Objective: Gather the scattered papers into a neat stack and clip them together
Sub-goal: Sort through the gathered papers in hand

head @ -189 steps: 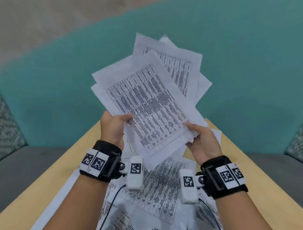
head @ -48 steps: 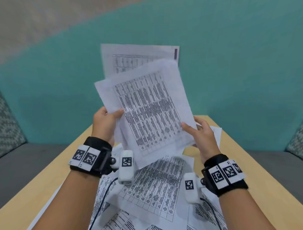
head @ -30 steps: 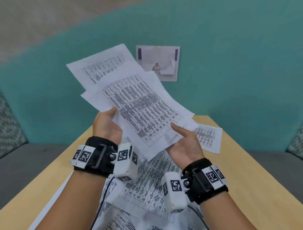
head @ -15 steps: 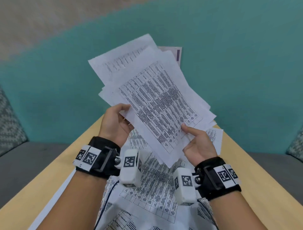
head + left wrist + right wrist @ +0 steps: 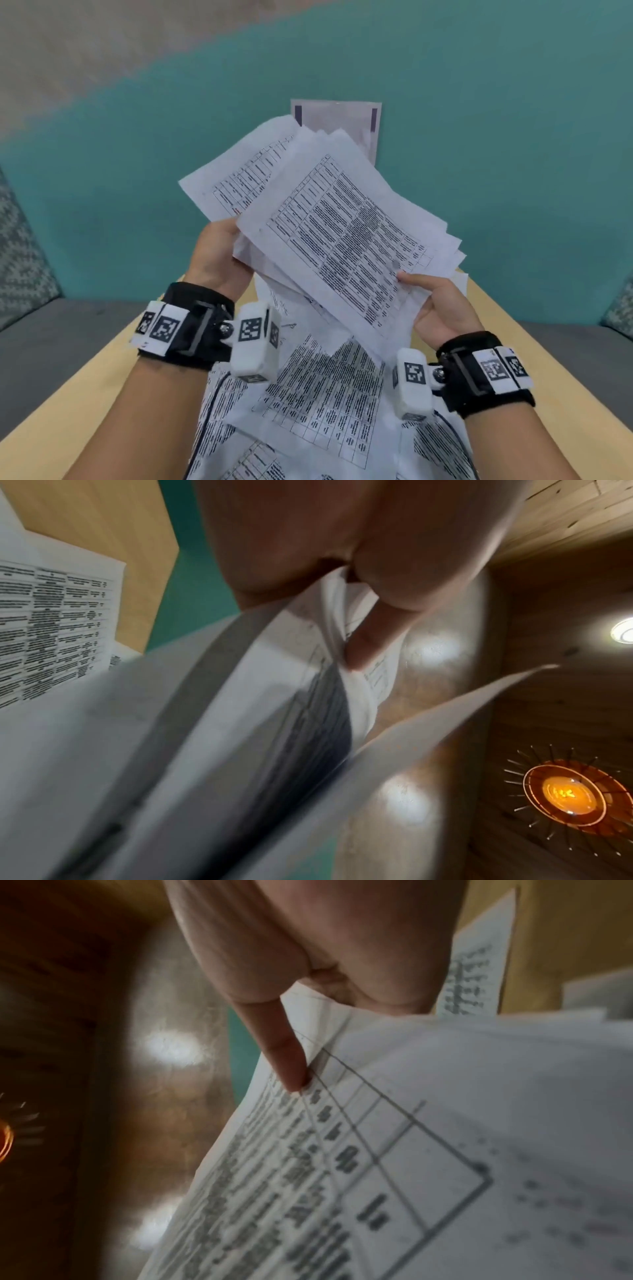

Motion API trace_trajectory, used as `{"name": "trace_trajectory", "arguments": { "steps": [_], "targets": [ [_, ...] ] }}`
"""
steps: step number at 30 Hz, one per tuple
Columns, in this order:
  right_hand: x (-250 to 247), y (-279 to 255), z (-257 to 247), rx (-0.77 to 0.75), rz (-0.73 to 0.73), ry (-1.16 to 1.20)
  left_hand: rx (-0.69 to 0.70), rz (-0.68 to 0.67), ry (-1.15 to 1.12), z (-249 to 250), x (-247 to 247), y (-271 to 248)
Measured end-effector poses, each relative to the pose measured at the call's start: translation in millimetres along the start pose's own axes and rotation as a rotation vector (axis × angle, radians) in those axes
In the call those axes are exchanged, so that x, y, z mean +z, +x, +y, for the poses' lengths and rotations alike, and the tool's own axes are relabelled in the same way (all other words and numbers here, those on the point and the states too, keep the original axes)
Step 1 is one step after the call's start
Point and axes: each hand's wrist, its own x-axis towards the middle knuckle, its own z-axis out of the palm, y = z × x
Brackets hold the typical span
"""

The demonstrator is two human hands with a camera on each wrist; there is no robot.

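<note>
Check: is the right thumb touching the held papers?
Touching. In the right wrist view the right hand's thumb tip presses the held papers' printed top sheet; the head view agrees.

A light wooden table (image 5: 534, 346) is seen set against a teal wall (image 5: 496, 137), on which a pale poster with dark side bars (image 5: 337, 114) is pinned. Grey seating (image 5: 51, 329) is visible to either side, with patterned cushions (image 5: 20, 260) at the edges. A glowing orange ceiling lamp (image 5: 565, 795) is caught overhead among wooden ceiling boards (image 5: 565, 512).
</note>
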Motion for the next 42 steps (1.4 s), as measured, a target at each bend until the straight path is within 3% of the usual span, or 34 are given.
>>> {"name": "trace_trajectory", "arguments": {
  "steps": [9,14,17,24,29,37,42],
  "targets": [
    [6.5,-5.9,10.8,0.141,-0.115,0.053,-0.043,0.054,-0.149,-11.2,-3.1,9.3],
    [3.0,-6.7,-2.9,0.076,-0.112,0.026,0.044,-0.013,-0.154,-9.8,-3.5,7.7],
    [-6.6,-3.6,-13.1,0.012,-0.04,-0.029,-0.036,-0.034,-0.189,-4.8,-10.5,6.3],
    [-16.7,4.6,-23.9,-0.202,0.129,-0.205,-0.063,-0.108,0.17,-2.4,-25.3,8.3],
    [-10.3,6.0,-14.4,-0.385,0.128,-0.336,0.016,-0.014,0.516,-24.6,-26.4,18.0],
    [-10.2,9.5,-1.5,-0.341,0.136,-0.461,-0.078,0.001,0.6,-45.4,-31.9,23.9],
    [-4.5,3.7,-5.3,-0.395,0.144,-0.444,-0.032,0.038,0.565,-42.5,-26.3,22.4]
  ]
}}
